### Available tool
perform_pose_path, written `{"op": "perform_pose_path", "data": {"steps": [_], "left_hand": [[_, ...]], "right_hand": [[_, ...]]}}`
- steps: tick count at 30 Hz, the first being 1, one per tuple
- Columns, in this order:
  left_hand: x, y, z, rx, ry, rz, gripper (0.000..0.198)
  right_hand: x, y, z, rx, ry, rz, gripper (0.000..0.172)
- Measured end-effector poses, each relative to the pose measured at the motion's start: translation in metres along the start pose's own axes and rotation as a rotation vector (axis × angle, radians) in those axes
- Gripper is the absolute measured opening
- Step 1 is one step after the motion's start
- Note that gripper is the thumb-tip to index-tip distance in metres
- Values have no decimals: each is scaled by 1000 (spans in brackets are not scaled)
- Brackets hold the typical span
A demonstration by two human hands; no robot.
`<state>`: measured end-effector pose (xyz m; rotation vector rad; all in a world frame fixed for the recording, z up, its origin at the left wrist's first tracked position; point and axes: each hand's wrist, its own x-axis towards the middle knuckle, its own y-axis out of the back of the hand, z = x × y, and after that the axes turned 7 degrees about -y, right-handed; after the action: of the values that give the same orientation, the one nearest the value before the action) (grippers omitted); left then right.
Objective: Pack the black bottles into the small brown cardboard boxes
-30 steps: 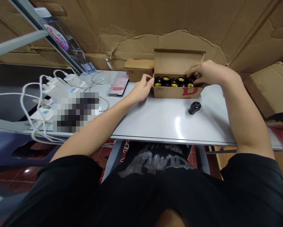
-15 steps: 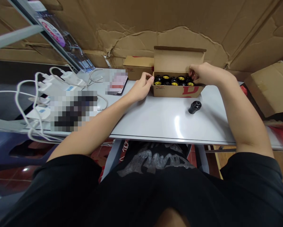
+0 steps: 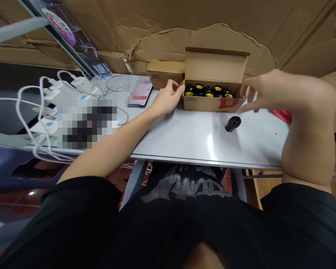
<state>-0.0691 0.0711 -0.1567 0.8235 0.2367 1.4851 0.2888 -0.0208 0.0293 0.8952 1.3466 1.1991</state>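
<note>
**Left hand (image 3: 166,98) braced a cardboard box (image 3: 201,104) while right hand (image 3: 264,89) hung open beside it**

The left fingers were curled together around the box's near left corner, with the thumb side against its end wall. Just past those fingertips, the box sat open on a white table top (image 3: 184,145), its lid flap (image 3: 216,65) standing upright at the back. Black lamp sockets with brass threads (image 3: 209,91) filled the box in packed rows, openings up.

The right hand was motion-blurred, its fingers spread apart and holding nothing that could be seen. Its fingertips were just off the box's right end, and a loose black socket (image 3: 233,123) lay on the table below and in front of them, near the box.

A second cardboard box (image 3: 162,74) stood behind the left fingers. A firm hold on that corner was a sound way to keep the open box from sliding on the smooth top, and the wide right-hand spread left room to reach the tightly packed sockets cleanly.
</note>
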Motion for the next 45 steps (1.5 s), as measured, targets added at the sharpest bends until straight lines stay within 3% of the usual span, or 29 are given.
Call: {"op": "perform_pose_path", "data": {"steps": [2, 4, 5, 9, 11, 13, 16, 21, 26, 28, 34, 38, 45], "left_hand": [[0, -1, -1, -16, 0, 3, 44], [-1, -1, 0, -12, 4, -6, 45], [-1, -1, 1, -8, 4, -11, 44], [-3, 0, 5, -10, -3, -18, 42], [-3, 1, 5, -5, -2, -22, 43], [-3, 2, 6, -3, -2, -27, 45], [-2, 2, 7, -16, -3, -29, 48], [-2, 3, 12, 0, 5, -50, 44], [-4, 4, 16, -7, 15, -72, 42], [-4, 4, 15, -9, 18, -64, 43], [1, -1, 0, -54, 2, -34, 46], [4, -1, -7, -42, 2, -28, 53], [8, 1, -14, -18, -7, -46, 64]], "right_hand": [[-6, -14, -27, -105, -72, -150, 42], [-3, -30, -51, -139, 22, -298, 37], [1, -36, -58, -156, 50, -308, 32], [21, -45, -50, -85, 232, -161, 17], [27, -40, -34, 81, 410, -90, 20], [30, -33, -19, 196, 491, 0, 32], [28, -29, -3, 293, 434, 164, 47], [26, -53, 26, 476, 283, 409, 34], [36, -73, 44, 549, 149, 604, 39], [36, -71, 40, 461, 91, 575, 52], [13, -55, 6, 350, -41, 316, 100], [13, -56, 1, 358, -28, 328, 111], [26, -63, 10, 400, 57, 362, 115]]}}
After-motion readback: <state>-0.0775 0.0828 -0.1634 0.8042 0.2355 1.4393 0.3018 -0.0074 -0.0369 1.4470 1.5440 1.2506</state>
